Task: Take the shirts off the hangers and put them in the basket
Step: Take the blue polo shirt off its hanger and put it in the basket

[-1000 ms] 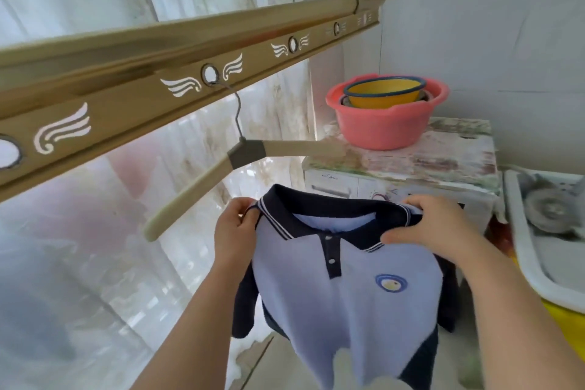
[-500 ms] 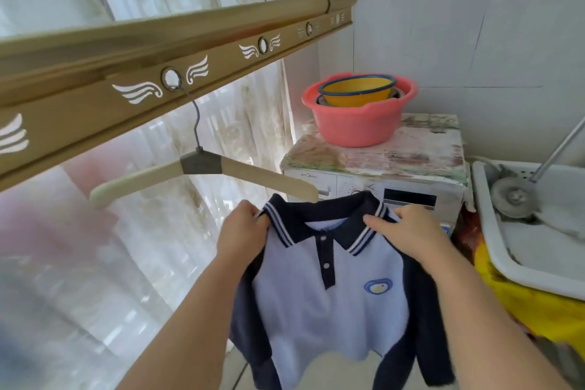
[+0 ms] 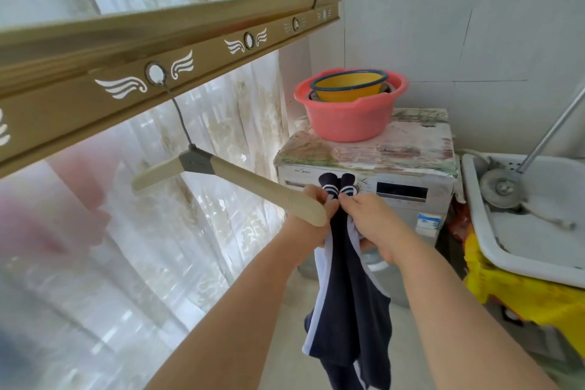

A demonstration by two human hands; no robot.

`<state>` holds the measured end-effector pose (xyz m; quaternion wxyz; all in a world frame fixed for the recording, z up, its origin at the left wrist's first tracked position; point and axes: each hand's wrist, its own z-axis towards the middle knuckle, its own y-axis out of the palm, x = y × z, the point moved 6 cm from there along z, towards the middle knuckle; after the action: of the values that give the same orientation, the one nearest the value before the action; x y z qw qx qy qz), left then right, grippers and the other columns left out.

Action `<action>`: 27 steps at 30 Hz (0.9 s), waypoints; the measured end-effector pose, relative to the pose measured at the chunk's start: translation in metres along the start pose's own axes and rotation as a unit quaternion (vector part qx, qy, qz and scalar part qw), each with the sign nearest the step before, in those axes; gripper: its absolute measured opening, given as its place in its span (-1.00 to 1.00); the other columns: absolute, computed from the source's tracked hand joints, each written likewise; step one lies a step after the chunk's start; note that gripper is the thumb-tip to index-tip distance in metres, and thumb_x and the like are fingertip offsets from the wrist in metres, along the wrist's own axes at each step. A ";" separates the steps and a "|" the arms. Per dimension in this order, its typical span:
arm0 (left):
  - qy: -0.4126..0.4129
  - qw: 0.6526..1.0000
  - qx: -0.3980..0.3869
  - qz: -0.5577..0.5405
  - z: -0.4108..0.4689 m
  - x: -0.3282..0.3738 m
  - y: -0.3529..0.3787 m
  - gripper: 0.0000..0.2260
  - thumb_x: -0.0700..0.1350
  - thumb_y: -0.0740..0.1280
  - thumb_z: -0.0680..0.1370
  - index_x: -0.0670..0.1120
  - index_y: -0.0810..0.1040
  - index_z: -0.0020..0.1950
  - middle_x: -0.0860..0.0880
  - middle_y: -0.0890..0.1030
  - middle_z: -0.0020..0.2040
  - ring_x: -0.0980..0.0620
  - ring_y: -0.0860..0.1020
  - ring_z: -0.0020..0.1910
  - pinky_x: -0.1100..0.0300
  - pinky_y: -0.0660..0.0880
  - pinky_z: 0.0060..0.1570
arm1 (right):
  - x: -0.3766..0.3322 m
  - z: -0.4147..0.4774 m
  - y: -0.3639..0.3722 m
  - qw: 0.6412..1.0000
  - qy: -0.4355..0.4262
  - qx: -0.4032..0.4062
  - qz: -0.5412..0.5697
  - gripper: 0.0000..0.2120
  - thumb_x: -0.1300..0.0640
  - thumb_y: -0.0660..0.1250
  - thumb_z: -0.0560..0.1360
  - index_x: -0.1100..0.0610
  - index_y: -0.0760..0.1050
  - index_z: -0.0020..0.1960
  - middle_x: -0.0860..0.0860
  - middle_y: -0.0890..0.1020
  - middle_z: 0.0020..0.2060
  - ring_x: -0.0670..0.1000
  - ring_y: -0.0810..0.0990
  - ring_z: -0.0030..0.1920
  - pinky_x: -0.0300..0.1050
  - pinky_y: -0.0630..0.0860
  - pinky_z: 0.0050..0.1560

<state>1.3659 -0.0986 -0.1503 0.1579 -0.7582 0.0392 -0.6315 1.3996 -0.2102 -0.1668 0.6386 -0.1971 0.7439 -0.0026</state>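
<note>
Between your hands: shirt (image 3: 348,310) hangs folded in half, collar uppermost, long axis straight down toward the floor.
Left hand (image 3: 318,198): fingers curled tight on the collar fold, touching the right hand.
Right hand (image 3: 370,218): pinches the same fold; neither hand is nearer.
Hanger (image 3: 253,184): bare, hooked on the rail (image 3: 190,51); one arm crosses in front of your left hand.
Pink tub (image 3: 348,120): on the washing machine (image 3: 408,149), ahead of and above the shirt; holds a yellow bowl (image 3: 348,87), no clothes seen.
Basket: cannot tell which container it is; yellow crate (image 3: 522,294) at lower right, contents hidden.

Rail (image 3: 190,51) crosses upper left. Hanger (image 3: 253,187) hangs below it, centre. Shirt (image 3: 348,310) lower centre, before washer (image 3: 408,209). Basin (image 3: 348,120) on washer. Tub (image 3: 474,215) at right edge, right of washer.
</note>
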 end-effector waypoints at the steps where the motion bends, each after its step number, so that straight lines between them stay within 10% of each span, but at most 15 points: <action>1: 0.009 1.000 -0.005 0.010 -0.002 0.002 0.002 -0.93 -0.15 0.24 0.61 -0.11 0.35 0.02 -0.07 0.45 -0.17 -0.03 0.50 -0.19 -0.01 0.58 -0.19 | -0.002 -0.002 -0.002 1.000 -0.007 0.007 0.000 -0.61 -0.04 0.14 0.61 0.15 0.38 -0.32 0.11 0.42 -0.44 0.08 0.46 -0.32 -0.03 0.44 -0.25; 12: 0.024 0.986 -0.139 -0.087 -0.041 0.005 0.023 -0.80 -0.21 0.14 0.66 -0.19 0.55 0.12 -0.06 0.65 -0.15 0.01 0.62 -0.19 0.07 0.64 -0.15 | 0.005 -0.058 -0.010 0.995 0.053 -0.047 0.075 -0.51 -0.33 0.12 0.50 0.01 0.58 0.10 0.04 0.68 -0.01 0.06 0.64 0.02 -0.02 0.56 -0.10; 18: -0.029 0.955 -0.245 -0.164 -0.094 -0.017 0.040 -0.65 -0.41 0.10 0.58 -0.18 0.59 0.19 -0.11 0.67 0.05 -0.03 0.66 -0.07 0.15 0.63 -0.22 | 0.028 -0.121 -0.009 0.994 -0.019 0.012 0.103 -0.69 0.24 0.51 0.36 0.10 0.56 0.08 0.03 0.72 -0.08 -0.01 0.69 -0.01 -0.12 0.57 0.08; 24: 0.194 0.959 -0.204 -0.034 -0.146 -0.013 0.021 -0.76 -0.35 0.33 0.52 -0.02 0.66 -0.10 0.13 0.65 -0.27 0.20 0.56 -0.27 0.35 0.47 -0.21 | 0.046 -0.205 -0.009 0.993 0.027 0.114 0.000 -0.73 0.45 0.24 0.37 0.30 0.49 0.05 0.13 0.51 -0.17 0.07 0.46 -0.16 -0.09 0.40 -0.15; 27: 0.287 0.948 -0.117 0.066 -0.162 -0.002 0.006 -0.55 -0.17 0.56 0.34 0.05 0.51 0.16 0.13 0.55 0.04 0.15 0.52 0.02 0.14 0.49 0.06 | 0.039 -0.244 -0.008 0.992 0.030 0.122 -0.010 -0.67 0.47 0.19 0.34 0.31 0.50 0.07 0.14 0.51 -0.14 0.05 0.40 -0.14 -0.12 0.34 -0.17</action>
<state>1.2096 -0.1345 -0.1298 0.0911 -0.5540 0.2066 -0.8013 1.1654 -0.2894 -0.1569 0.6354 -0.1249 0.7547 -0.1057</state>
